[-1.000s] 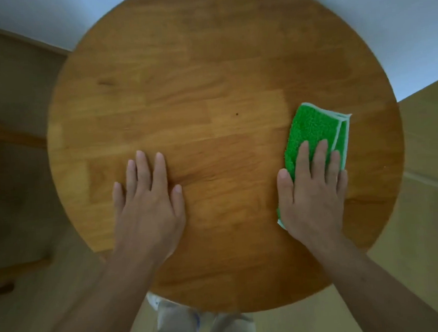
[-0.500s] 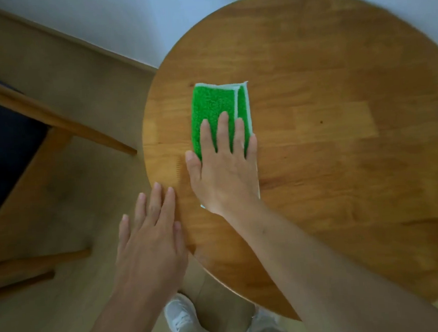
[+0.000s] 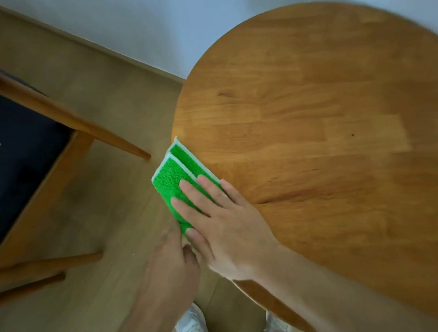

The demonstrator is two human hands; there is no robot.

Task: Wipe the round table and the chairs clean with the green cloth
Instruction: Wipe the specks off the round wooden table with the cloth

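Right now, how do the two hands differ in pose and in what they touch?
The right hand lies flat with straight fingers on the green cloth at the round table edge; the left hand sits lower, off the table beside that edge, fingers curled. The right hand is fully visible; the left hand's fingertips are hidden near the cloth. Both are bare.

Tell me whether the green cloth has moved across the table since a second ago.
Yes. The green cloth slid from the round table's right side to its left edge, now overhanging it under the right hand.
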